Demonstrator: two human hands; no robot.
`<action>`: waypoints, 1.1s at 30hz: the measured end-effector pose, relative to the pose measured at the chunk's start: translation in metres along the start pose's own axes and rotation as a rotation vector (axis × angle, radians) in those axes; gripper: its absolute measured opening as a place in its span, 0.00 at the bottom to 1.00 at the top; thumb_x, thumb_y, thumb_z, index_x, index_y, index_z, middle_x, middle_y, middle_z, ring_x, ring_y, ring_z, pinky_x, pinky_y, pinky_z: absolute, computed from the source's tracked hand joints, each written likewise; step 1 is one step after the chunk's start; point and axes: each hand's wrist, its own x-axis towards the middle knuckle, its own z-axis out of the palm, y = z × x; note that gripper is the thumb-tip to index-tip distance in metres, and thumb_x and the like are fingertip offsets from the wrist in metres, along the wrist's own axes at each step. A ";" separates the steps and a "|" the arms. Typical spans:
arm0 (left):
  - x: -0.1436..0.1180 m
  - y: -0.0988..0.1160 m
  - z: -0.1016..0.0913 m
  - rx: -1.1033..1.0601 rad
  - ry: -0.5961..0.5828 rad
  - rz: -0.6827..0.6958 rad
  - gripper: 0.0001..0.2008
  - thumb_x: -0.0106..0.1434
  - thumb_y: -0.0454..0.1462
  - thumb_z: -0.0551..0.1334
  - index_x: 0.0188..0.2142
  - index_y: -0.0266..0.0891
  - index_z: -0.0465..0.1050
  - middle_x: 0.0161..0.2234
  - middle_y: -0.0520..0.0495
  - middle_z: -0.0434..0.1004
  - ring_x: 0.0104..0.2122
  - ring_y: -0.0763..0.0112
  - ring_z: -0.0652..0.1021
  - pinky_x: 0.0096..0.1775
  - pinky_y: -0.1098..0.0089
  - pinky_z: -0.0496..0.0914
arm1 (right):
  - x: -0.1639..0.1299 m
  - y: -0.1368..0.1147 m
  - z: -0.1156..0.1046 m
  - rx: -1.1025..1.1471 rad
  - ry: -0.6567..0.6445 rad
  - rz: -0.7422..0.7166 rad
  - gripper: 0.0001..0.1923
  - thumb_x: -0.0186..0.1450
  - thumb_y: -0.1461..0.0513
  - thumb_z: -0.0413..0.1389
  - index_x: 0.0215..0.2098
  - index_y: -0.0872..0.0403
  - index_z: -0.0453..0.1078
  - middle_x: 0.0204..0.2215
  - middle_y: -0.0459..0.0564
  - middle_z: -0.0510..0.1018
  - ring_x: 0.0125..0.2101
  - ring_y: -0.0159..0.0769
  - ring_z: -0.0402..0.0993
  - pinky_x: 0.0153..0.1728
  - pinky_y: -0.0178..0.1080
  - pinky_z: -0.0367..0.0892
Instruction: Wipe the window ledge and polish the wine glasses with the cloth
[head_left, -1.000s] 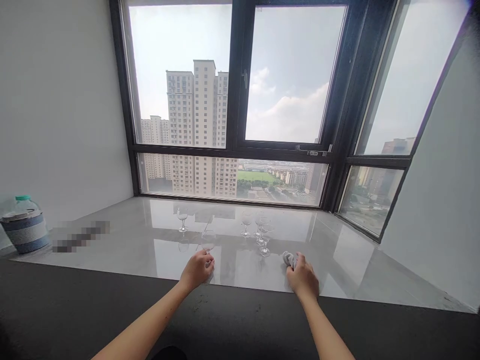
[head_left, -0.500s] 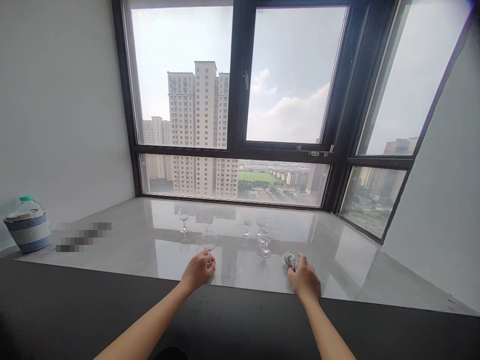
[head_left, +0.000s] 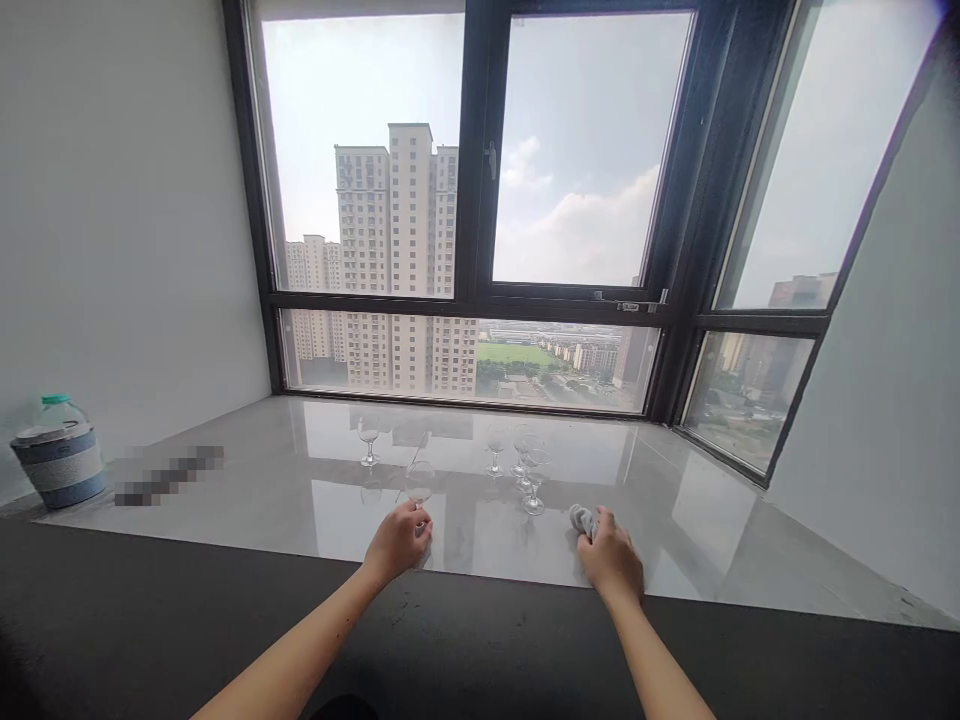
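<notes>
**Clear stemmed wine glass at the near edge of the sill**

The clear stemmed wine glass stands upright on the glossy pale-grey stone window ledge, close to its front edge, and my left hand has its fingers curled round the lower part, at the stem or foot; the bowl rises free above the knuckles. I judge it light, thin-walled and brittle, and smooth enough to slip, so the stem just under the bowl looks to me the safest place to take it, with a gentle pinch rather than a squeeze on the bowl.

My right hand is bunched over a small crumpled grey cloth, fingers clenched on it and pressing it to the ledge. The cloth looks soft and limp and should gather anywhere.

Beyond my hands stand more glasses of the same kind: a lone small clear glass to the left, and a tight cluster of clear stemmed glasses near the cloth, some too overlapped to count surely. They are close enough for an elbow or the cloth to knock.

The ledge is polished and mirror-like, probably slick. In front of it runs a dark matte counter strip. At far left sit a blue-and-white woven basket and a clear plastic bottle with a green cap behind it. A black-framed window looks out on tower blocks; the walls are plain white.
</notes>
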 end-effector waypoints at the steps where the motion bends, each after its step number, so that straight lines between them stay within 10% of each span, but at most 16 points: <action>1: 0.000 0.000 0.000 -0.004 0.003 0.004 0.11 0.63 0.35 0.55 0.30 0.38 0.76 0.34 0.43 0.75 0.36 0.64 0.76 0.39 0.68 0.69 | 0.000 0.000 -0.001 0.000 -0.003 0.003 0.24 0.64 0.62 0.46 0.58 0.57 0.56 0.46 0.57 0.73 0.48 0.45 0.69 0.42 0.41 0.63; 33: -0.001 -0.001 0.001 0.081 0.011 0.024 0.10 0.63 0.35 0.55 0.30 0.40 0.75 0.36 0.43 0.75 0.40 0.63 0.77 0.40 0.69 0.69 | -0.003 -0.005 -0.008 -0.008 -0.023 0.024 0.25 0.64 0.62 0.46 0.59 0.58 0.56 0.48 0.59 0.73 0.50 0.44 0.68 0.45 0.40 0.63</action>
